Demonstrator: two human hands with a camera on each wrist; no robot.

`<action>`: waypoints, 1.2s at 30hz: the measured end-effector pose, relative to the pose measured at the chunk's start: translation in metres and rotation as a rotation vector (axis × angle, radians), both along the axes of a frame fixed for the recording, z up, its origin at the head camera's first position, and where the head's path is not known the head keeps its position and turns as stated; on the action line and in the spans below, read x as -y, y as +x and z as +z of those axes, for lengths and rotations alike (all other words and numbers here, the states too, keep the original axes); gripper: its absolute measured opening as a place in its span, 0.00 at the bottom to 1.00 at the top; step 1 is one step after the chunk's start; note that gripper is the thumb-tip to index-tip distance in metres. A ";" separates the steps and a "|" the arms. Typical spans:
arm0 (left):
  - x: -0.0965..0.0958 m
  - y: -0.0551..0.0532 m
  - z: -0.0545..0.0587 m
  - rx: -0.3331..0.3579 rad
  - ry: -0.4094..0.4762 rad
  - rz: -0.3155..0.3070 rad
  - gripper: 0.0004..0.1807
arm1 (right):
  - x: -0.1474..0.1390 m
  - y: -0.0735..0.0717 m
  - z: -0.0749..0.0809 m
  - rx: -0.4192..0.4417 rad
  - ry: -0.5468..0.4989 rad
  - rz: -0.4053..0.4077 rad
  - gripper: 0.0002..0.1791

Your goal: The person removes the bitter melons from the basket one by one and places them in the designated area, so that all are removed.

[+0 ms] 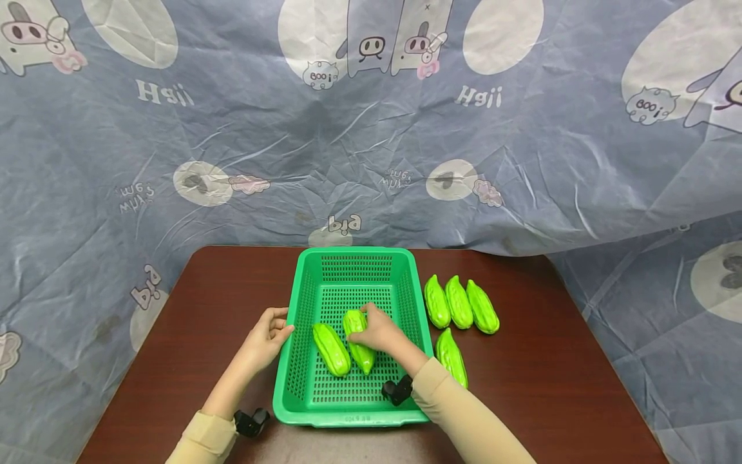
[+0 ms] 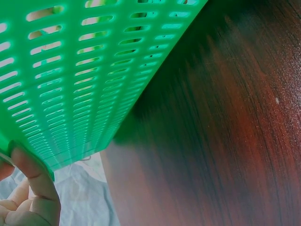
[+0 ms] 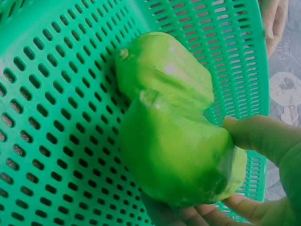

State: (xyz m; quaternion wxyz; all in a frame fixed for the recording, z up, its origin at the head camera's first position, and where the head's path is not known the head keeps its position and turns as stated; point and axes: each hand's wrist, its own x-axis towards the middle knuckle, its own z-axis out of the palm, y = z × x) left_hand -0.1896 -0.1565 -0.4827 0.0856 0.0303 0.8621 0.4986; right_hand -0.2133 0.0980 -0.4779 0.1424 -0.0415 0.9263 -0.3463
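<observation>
A green plastic basket (image 1: pixel 352 419) with slotted walls stands on the table. Inside lie two bright green, ridged, gourd-like vegetables, side by side. My right hand (image 1: pixel 379 332) reaches over the basket's right wall and grips the right-hand gourd (image 1: pixel 363 357), thumb on one side and fingers on the other. To its left, the other gourd (image 1: pixel 332 350) rests on the basket floor; in the right wrist view this gourd (image 3: pixel 164 66) shows just behind the held one (image 3: pixel 164 141). At the left rim, my left hand (image 1: pixel 266 338) pinches the basket's edge with curled fingers (image 2: pixel 35 176).
Right of the basket, three similar gourds (image 1: pixel 458 303) lie in a row on the dark brown table (image 1: pixel 539 361). One more gourd (image 1: pixel 451 357) lies nearer, partly behind the right sleeve (image 1: pixel 464 412). A grey-blue printed sheet (image 1: pixel 359 142) hangs behind the table.
</observation>
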 end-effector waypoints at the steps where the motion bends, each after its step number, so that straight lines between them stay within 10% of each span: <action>1: 0.000 0.000 0.000 0.001 0.001 0.000 0.24 | 0.000 0.000 0.001 -0.013 0.002 0.000 0.38; 36: 0.000 -0.001 -0.002 -0.005 -0.003 0.003 0.23 | -0.019 0.008 0.052 -0.243 0.012 -0.066 0.39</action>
